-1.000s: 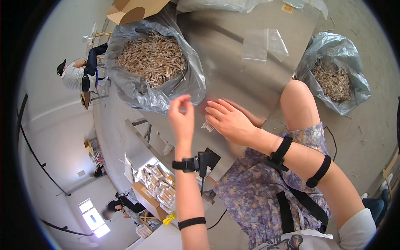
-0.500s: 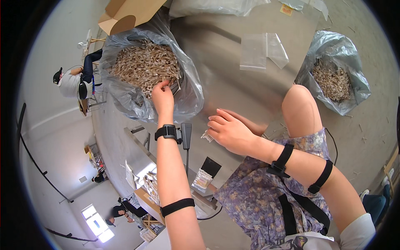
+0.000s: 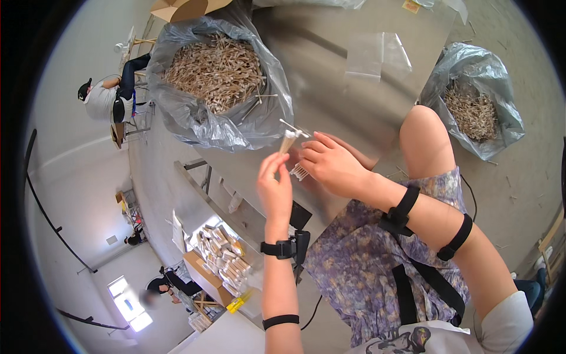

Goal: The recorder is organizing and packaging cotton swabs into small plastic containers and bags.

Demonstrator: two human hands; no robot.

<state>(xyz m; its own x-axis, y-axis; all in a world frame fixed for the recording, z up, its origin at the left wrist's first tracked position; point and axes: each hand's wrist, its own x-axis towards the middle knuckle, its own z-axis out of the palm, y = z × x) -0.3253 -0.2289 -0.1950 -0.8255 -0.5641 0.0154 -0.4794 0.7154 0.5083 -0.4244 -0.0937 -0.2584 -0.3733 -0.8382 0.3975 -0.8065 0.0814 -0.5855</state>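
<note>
Between the thumb and fingers of my left hand, a small bundle of cotton swabs points upward, white tips on top. My right hand is just to its right, fingers bent over a cluster of cotton swabs whose white tips show below the fingers. One loose swab sticks out crosswise by the bundle's tips; which hand has it I cannot tell. Beyond my hands, a grey plastic bag lies open, full of a heap of wooden-stick swabs.
A metal tabletop holds clear zip bags. To the right, a second grey bag of swabs is on the floor. Packed swab bundles lie by a cardboard box at lower left. People sit further off.
My left hand has come out of the big bag, back toward my right hand, and now shows a bundle of swabs. The right hand stays nearly in place.
</note>
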